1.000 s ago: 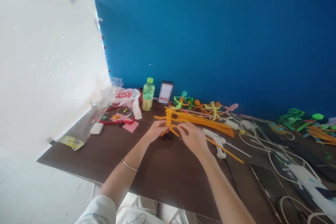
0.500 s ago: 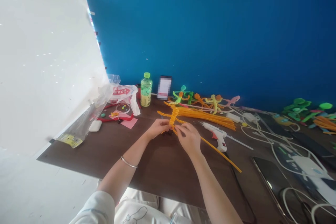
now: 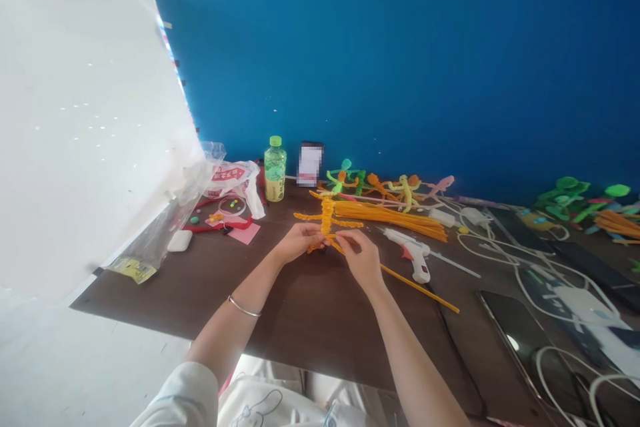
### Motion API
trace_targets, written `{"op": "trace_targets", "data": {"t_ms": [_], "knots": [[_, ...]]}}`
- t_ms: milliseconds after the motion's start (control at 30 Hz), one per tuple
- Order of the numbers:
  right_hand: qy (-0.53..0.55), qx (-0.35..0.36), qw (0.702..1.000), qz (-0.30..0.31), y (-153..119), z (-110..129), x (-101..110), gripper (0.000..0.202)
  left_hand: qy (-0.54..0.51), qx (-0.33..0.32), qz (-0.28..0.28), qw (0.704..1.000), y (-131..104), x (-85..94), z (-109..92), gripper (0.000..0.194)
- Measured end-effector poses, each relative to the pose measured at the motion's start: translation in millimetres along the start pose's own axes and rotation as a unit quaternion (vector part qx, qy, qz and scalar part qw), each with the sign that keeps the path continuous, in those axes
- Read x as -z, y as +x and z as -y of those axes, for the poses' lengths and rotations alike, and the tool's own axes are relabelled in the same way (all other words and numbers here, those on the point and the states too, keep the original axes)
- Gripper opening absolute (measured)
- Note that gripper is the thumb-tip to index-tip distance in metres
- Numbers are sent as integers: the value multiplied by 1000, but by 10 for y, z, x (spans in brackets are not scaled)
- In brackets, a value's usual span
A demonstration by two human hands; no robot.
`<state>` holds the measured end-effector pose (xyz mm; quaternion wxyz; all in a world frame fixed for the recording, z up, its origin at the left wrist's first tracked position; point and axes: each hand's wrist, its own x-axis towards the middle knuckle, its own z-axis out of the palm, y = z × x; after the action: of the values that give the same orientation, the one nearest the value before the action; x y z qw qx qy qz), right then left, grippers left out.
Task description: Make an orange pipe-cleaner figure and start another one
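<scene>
An orange pipe-cleaner figure (image 3: 327, 215) with thin arms spread to both sides stands upright between my hands. My left hand (image 3: 299, 242) pinches its lower body from the left. The fingers of my right hand (image 3: 361, 257) are closed on an orange strand at the figure's lower right. A long straight orange stem (image 3: 425, 291) runs from behind my right hand toward the lower right. Behind the figure lies a bundle of orange pipe cleaners (image 3: 395, 219).
A white glue gun (image 3: 411, 253) lies right of my hands, with a phone (image 3: 525, 333) and white cables beyond it. A green-capped bottle (image 3: 275, 170), a propped phone (image 3: 310, 165) and several pipe-cleaner figures (image 3: 407, 192) line the back; plastic bags (image 3: 235, 177) are at left.
The orange figure has turned and straightened, so its arms now stretch out to both sides. My right hand has shifted slightly, and the view has moved a little.
</scene>
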<state>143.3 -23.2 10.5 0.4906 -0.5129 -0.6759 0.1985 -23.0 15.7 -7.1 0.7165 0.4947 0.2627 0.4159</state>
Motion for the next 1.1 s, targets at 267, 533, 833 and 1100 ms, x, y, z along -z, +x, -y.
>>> {"op": "trace_targets", "data": {"t_ms": [267,533,833,1100], "knots": [[151,-177,971,52,70,11,91,26,-39,17,31,999,-40,-40,-54,28],[287,-247,925,19,11,-37,-174,33,-128,8,16,992,-45,-103,-47,22],[349,-293,890,-35,-37,10,-245,30,-16,-25,-106,994,7,-143,50,30],[349,-294,889,-47,-46,5,-265,31,-5,-52,-122,991,29,-152,93,30]]}}
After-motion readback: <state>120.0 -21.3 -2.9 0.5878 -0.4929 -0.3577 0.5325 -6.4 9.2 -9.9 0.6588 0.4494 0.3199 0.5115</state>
